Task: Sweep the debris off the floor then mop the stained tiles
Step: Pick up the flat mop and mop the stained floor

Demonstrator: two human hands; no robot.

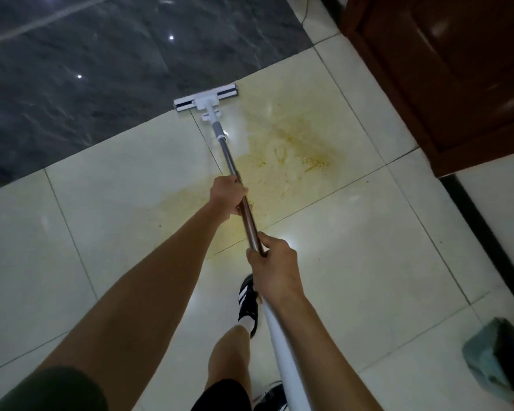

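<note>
Both forearms reach up from the bottom edge of the frame, and both hands are wrapped around the mop handle (pixel 251 221). At centre-left, the left hand (pixel 227 198) has its fingers curled tight round the brown metal part of the shaft. Just below and right of it, the right hand (pixel 272 262) grips the same shaft where the brown section meets a white tube that runs down to the bottom edge.

Starting at upper left, a dark marbled floor area (pixel 86 60) fills that corner, its edge running diagonally against the pale tiles (pixel 101 203). The white mop head (pixel 206 97) lies flat right along that edge, at upper centre, with its bar parallel to the border. Right of the shaft, a yellow-brown stain (pixel 291 149) spreads over several tiles, with small specks scattered in it; it reaches down under the hands. Below the hands, a black shoe with white stripes (pixel 247 304) stands on the tile, over a white sock.

At upper right, a dark red-brown wooden cabinet (pixel 445 78) closes off that corner, and a black baseboard strip (pixel 487 232) runs down the right side. Open tile lies between the stain and these. At lower right, a teal dustpan (pixel 493 360) sits on the floor; what it holds cannot be made out. No writing is legible anywhere.
</note>
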